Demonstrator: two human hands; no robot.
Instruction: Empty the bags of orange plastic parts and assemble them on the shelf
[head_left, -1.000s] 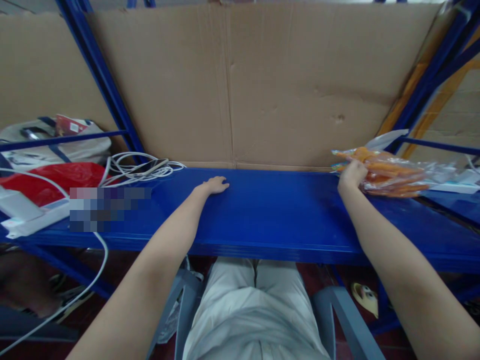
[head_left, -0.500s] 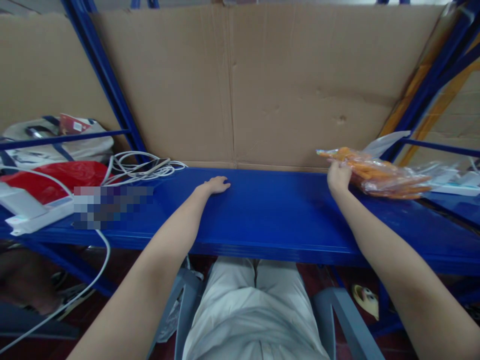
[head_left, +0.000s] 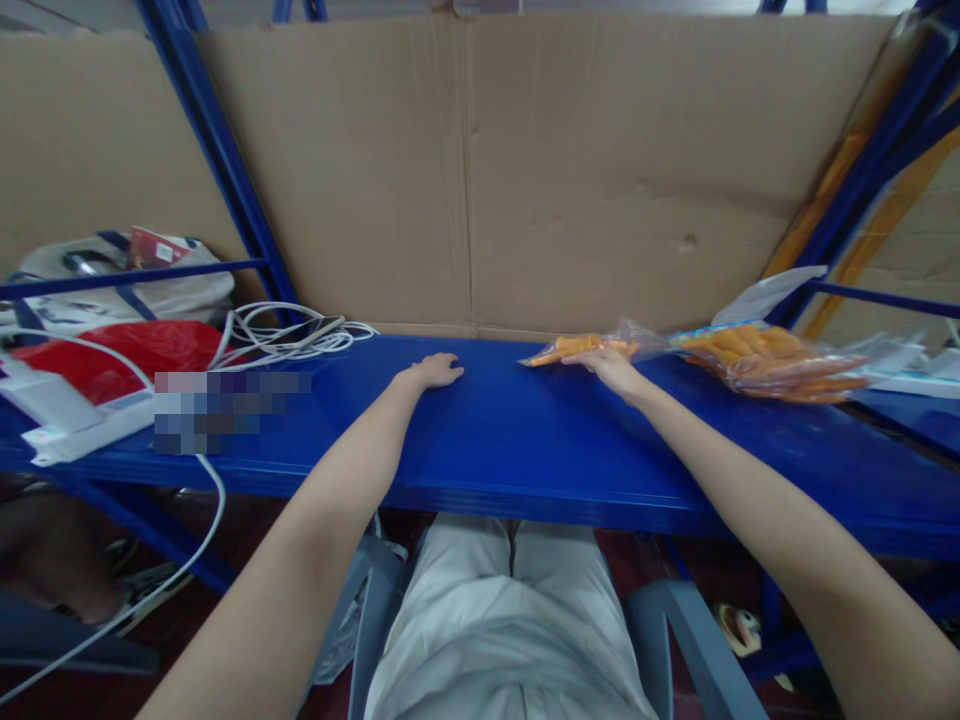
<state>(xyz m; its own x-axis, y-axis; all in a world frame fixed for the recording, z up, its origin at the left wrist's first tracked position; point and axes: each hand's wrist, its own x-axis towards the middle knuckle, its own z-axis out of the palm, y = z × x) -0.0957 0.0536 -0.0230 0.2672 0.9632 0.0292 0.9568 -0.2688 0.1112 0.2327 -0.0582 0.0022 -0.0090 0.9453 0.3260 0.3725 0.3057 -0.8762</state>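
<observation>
My left hand [head_left: 439,371] rests on the blue shelf top [head_left: 495,430], fingers apart, holding nothing. Farther right, my right hand [head_left: 611,372] is closed on the near side of a clear plastic packet with orange contents [head_left: 576,346], which lies low over the shelf near the cardboard. What the orange contents are, I cannot make out. Right of that hand is a pile of similar clear packets with orange contents [head_left: 761,358]. The crumpled end of the held packet reaches toward this pile.
A cardboard panel [head_left: 600,180] stands along the back between blue metal posts. On the left are coiled white cables [head_left: 296,335], a white power strip [head_left: 90,425], a red plastic bag [head_left: 127,355] and a cloth bag [head_left: 67,265]. Grey chair arms [head_left: 660,620] flank my legs.
My right hand has moved left from the pile, bringing one packet with it to the middle of the shelf. My left hand has stayed in place.
</observation>
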